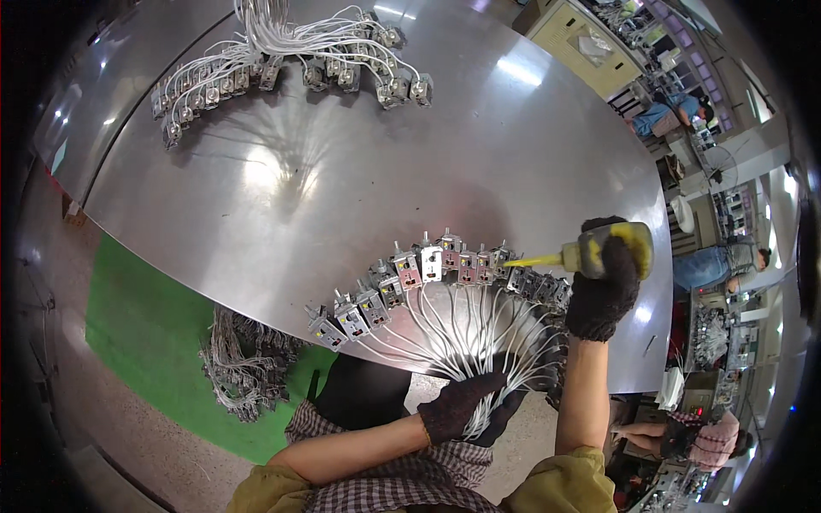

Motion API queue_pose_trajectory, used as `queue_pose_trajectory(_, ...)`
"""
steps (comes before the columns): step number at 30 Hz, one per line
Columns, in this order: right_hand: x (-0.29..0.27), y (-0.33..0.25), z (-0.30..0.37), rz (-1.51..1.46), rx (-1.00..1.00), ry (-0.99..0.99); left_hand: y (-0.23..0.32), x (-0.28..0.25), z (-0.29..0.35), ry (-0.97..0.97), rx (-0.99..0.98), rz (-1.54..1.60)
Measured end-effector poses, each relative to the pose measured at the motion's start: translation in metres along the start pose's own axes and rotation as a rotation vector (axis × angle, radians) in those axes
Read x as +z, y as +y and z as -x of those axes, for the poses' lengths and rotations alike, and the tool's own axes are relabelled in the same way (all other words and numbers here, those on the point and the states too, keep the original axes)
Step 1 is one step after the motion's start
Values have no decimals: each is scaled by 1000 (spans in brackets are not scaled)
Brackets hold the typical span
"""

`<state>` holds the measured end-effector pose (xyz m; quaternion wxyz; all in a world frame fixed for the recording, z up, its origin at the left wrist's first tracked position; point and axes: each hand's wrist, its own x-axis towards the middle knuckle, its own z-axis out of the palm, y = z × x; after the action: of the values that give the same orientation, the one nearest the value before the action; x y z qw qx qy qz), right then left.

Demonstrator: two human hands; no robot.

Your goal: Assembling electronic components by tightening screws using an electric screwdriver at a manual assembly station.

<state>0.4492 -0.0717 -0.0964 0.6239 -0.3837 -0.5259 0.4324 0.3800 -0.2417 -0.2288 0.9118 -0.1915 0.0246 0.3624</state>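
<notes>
My left hand point(462, 409), in a dark knit glove, is closed round a bundle of white wires point(466, 355) at the table's near edge. From it the wires fan out to an arc of small box-shaped metal parts point(374, 306) with short shafts, lying on the table. Yellow dots mark several of these parts. My right hand point(605, 291), gloved alike, grips a squeeze bottle point(637, 244) of yellow liquid, tilted sideways. Its long yellow nozzle point(539, 260) points left, with the tip at a part right of the arc's middle; contact I cannot tell.
Another bundle of wired parts point(312, 73) stands on the shiny metal table point(359, 179) at the far left. A heap of similar parts point(248, 363) lies below on a green surface point(145, 329). Several people work at benches on the right, beyond a beige cabinet point(577, 43).
</notes>
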Motion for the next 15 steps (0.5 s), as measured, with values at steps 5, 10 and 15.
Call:
queue_pose_trajectory(5,-3,-8,-4,65,-74,19,-7,5,-4,105,162,-79)
queue_pose_trajectory(10,2,-4,-3,202,-126,-1,1,15,6,-101,-41,41)
queue_pose_trajectory(15,-8,-4,-3,150,-87,-42,5,17,6,-234,-129,160)
